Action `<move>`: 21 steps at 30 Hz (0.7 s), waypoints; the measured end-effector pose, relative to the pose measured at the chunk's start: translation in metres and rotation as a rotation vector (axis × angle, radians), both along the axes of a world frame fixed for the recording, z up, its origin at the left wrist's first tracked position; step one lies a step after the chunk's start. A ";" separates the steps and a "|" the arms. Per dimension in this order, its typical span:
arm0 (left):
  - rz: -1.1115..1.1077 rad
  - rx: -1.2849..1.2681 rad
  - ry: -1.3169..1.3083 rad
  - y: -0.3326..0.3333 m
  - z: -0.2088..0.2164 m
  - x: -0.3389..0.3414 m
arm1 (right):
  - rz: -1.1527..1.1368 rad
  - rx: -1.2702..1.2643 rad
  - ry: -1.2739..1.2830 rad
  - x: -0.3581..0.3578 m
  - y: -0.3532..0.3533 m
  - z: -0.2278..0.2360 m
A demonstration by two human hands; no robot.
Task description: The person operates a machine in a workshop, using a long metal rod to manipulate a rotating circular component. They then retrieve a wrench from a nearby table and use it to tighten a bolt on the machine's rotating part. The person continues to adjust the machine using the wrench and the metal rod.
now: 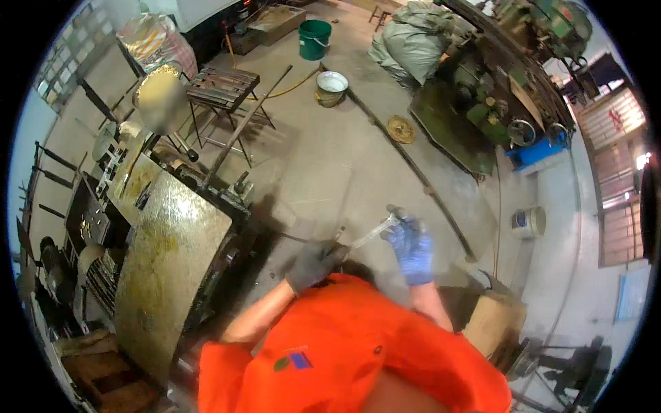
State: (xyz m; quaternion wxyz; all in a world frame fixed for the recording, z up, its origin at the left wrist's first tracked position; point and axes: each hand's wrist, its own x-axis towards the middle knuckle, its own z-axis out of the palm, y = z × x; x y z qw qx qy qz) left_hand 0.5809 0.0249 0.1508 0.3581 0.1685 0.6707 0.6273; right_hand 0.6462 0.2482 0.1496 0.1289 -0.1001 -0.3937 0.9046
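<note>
Flat-topped machine [172, 268] well left of both grips; white-topped bucket [332, 88] on the floor ahead of them. Left grip [317, 266], dark glove, clenched on the near end of a silver wrench-like bar [370, 235]. Right grip [409, 246] at its far end; pinched or just touching, can't tell. Step looks like two-handed bar handling; next move calls for a steady left hold.

L grip [315, 266] dk grey-gloved, R grip [411, 249] blue-grey-gloved, tool [372, 233] silvery, shirt [330, 323] orange w/ blue-green badge [301, 361]
</note>
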 end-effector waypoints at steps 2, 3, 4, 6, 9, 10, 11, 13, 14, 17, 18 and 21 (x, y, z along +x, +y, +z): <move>-0.056 0.014 0.099 0.006 -0.008 -0.034 | 0.066 0.076 -0.052 -0.024 0.024 -0.001; -0.025 0.034 0.117 0.006 -0.008 -0.049 | 0.106 0.112 -0.071 -0.041 0.031 -0.003; 0.010 0.057 0.131 0.009 -0.011 -0.059 | 0.095 0.126 -0.071 -0.059 0.033 -0.002; 0.050 0.019 0.156 0.016 -0.011 -0.088 | 0.223 0.230 -0.118 -0.098 0.053 -0.007; 0.086 -0.091 0.139 0.029 -0.014 -0.138 | 0.429 0.385 -0.169 -0.164 0.081 -0.016; 0.129 -0.087 0.114 0.033 -0.026 -0.152 | 0.546 0.448 -0.135 -0.193 0.092 -0.018; 0.165 -0.077 0.092 0.042 -0.034 -0.168 | 0.655 0.514 -0.098 -0.222 0.105 -0.019; 0.215 -0.112 0.211 0.062 -0.042 -0.212 | 0.778 0.722 -0.186 -0.277 0.129 -0.023; 0.238 -0.145 0.264 0.074 -0.042 -0.230 | 0.845 0.776 -0.203 -0.308 0.138 -0.027; 0.444 -0.125 0.084 0.117 -0.036 -0.292 | 1.075 0.911 -0.153 -0.394 0.154 -0.025; 0.521 -0.133 -0.021 0.133 -0.028 -0.310 | 1.169 0.995 -0.099 -0.422 0.159 -0.018; 0.702 -0.100 -0.072 0.151 -0.019 -0.357 | 1.398 1.051 -0.163 -0.498 0.164 0.002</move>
